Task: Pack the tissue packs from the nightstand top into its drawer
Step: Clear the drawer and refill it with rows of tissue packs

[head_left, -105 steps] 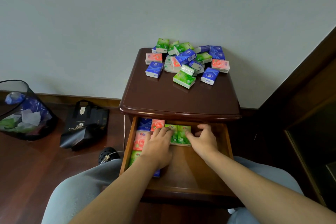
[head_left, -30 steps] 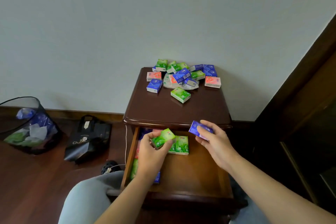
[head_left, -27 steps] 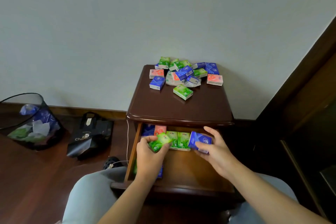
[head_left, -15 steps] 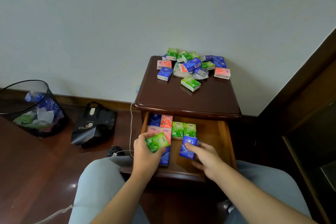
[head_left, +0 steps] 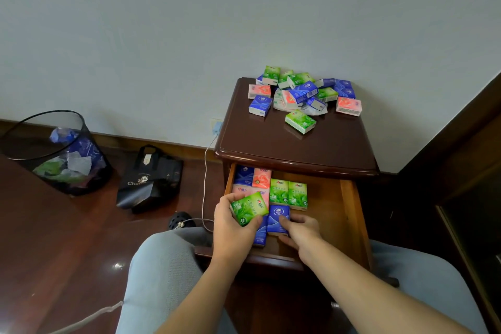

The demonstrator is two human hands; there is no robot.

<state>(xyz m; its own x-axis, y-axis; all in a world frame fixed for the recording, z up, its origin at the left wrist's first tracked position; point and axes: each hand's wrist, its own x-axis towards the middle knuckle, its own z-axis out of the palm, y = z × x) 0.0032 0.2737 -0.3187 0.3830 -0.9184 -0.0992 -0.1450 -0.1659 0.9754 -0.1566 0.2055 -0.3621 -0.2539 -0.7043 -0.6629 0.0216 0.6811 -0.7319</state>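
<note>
Tissue packs (head_left: pixel 303 95) heap at the nightstand's (head_left: pixel 298 144) back; its open drawer (head_left: pixel 349 214) holds rows at left, bare wood at right. My left hand (head_left: pixel 230 228) grips a green pack (head_left: pixel 248 209); my right hand (head_left: pixel 301 230) pinches a blue pack (head_left: pixel 278 218) beside it.

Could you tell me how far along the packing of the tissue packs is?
Early on. Several packs lie flat in the drawer, at its left. The left hand holds a green pack; the right hand sets a blue pack down. The pile on the nightstand top remains.
</note>
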